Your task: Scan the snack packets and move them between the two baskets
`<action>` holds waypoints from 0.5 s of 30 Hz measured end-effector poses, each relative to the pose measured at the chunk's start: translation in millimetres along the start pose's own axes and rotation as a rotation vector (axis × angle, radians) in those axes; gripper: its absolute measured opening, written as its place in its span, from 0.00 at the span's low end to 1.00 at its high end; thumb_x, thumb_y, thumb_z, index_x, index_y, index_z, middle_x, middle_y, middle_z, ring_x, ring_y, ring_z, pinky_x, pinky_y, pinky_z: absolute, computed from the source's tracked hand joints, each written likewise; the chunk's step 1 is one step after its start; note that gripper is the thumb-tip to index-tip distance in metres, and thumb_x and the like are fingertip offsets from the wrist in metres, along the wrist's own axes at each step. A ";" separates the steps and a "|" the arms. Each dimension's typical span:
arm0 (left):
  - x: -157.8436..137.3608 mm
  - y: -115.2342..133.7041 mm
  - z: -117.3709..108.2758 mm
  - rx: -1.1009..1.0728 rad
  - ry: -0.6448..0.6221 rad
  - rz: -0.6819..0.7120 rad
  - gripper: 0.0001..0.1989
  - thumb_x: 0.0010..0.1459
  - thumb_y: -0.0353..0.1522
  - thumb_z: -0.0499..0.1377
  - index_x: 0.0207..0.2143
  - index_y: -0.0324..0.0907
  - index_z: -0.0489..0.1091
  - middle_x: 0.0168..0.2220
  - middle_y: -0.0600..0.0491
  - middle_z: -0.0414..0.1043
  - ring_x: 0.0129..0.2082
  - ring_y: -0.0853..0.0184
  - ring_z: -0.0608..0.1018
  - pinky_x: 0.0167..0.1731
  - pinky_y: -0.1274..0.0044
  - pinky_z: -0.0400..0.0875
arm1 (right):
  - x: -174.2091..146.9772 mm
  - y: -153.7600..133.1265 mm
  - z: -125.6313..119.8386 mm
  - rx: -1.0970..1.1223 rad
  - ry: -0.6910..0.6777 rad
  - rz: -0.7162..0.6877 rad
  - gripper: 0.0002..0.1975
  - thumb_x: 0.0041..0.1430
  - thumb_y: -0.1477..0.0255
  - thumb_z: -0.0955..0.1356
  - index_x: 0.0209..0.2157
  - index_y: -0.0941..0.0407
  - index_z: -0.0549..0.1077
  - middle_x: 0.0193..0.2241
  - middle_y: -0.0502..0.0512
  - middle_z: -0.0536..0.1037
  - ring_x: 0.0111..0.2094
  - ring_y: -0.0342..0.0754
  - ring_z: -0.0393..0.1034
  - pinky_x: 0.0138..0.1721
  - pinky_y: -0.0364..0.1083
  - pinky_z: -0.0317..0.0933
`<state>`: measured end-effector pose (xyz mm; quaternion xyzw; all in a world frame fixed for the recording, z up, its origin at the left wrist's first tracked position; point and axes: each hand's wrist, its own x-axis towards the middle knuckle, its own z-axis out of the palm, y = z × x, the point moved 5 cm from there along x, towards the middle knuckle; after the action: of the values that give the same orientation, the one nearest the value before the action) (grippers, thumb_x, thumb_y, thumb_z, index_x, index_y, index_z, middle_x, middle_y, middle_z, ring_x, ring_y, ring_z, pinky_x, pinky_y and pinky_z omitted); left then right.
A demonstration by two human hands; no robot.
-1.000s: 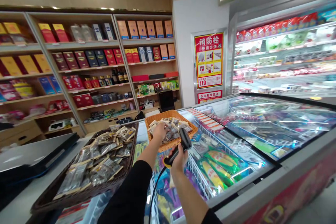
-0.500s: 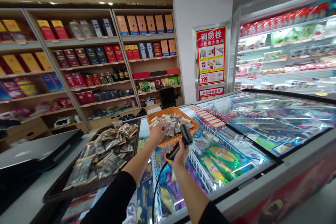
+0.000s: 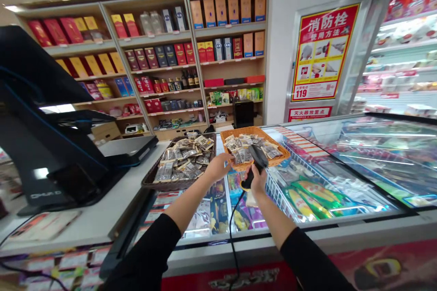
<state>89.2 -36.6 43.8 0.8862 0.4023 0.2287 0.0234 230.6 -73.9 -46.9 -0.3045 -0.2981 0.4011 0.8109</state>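
My right hand [image 3: 257,181] is wrapped round the handle of a black and yellow barcode scanner [image 3: 257,157], its cable trailing down. The scanner's head is over the front edge of an orange wicker basket [image 3: 278,160] of small clear packets [image 3: 243,142]. My left hand [image 3: 220,167] is at the basket's front left rim, its fingers bent together; whether they pinch a packet or the rim is not clear. To the left of the basket, a dark brown wicker tray [image 3: 172,185] holds a heap of similar packets [image 3: 186,157].
Both baskets stand on the glass top of a chest freezer [image 3: 344,177] with bagged goods inside. On the left, a counter [image 3: 102,209] carries a black till with a screen [image 3: 41,141]. Behind are shelves of boxes [image 3: 164,57] and a red and yellow wall poster [image 3: 326,52].
The view has swung left, bringing the till into sight. My left hand has drawn back from over the packets to the basket's near left rim. The scanner remains in my right hand.
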 end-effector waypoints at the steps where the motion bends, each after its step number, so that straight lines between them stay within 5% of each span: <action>1: -3.7 -12.3 -12.1 0.033 0.026 -0.070 0.15 0.61 0.34 0.51 0.46 0.44 0.72 0.49 0.49 0.74 0.49 0.63 0.74 0.51 0.74 0.65 | 0.7 1.0 -0.9 0.001 0.004 0.008 0.18 0.48 0.58 0.70 0.34 0.55 0.66 0.17 0.43 0.67 0.13 0.41 0.59 0.15 0.43 0.54; 4: -22.0 -69.2 -38.6 0.237 -0.057 -0.443 0.14 0.57 0.36 0.56 0.44 0.43 0.73 0.47 0.45 0.73 0.48 0.58 0.74 0.48 0.71 0.67 | 3.0 3.9 -2.4 -0.016 0.010 0.027 0.19 0.47 0.58 0.70 0.34 0.56 0.66 0.16 0.43 0.67 0.13 0.42 0.59 0.15 0.43 0.54; 7: -51.2 -128.3 -44.4 0.359 -0.226 -0.798 0.38 0.37 0.41 0.70 0.50 0.35 0.67 0.52 0.34 0.68 0.51 0.46 0.71 0.47 0.65 0.66 | 4.3 7.9 -2.8 -0.001 0.018 0.056 0.19 0.46 0.57 0.70 0.34 0.55 0.66 0.16 0.43 0.67 0.12 0.42 0.59 0.15 0.44 0.54; 10: -66.4 -159.5 -36.8 0.181 -0.129 -0.846 0.44 0.30 0.40 0.73 0.51 0.34 0.63 0.48 0.34 0.71 0.49 0.48 0.73 0.46 0.68 0.66 | 4.4 10.3 -2.5 0.004 0.030 0.067 0.18 0.46 0.58 0.71 0.31 0.54 0.65 0.15 0.43 0.66 0.12 0.43 0.59 0.14 0.44 0.54; 15: -72.2 -172.2 -32.0 -0.350 0.252 -0.798 0.40 0.29 0.36 0.73 0.47 0.39 0.66 0.28 0.52 0.75 0.29 0.61 0.77 0.29 0.75 0.69 | 3.2 7.3 -0.2 -0.007 0.028 0.054 0.17 0.46 0.58 0.71 0.30 0.54 0.65 0.15 0.44 0.68 0.12 0.43 0.59 0.14 0.43 0.54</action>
<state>-86.6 22.8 5.7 0.6096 0.6674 0.3724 0.2103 228.9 -67.7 -51.6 -0.3208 -0.2800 0.4176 0.8027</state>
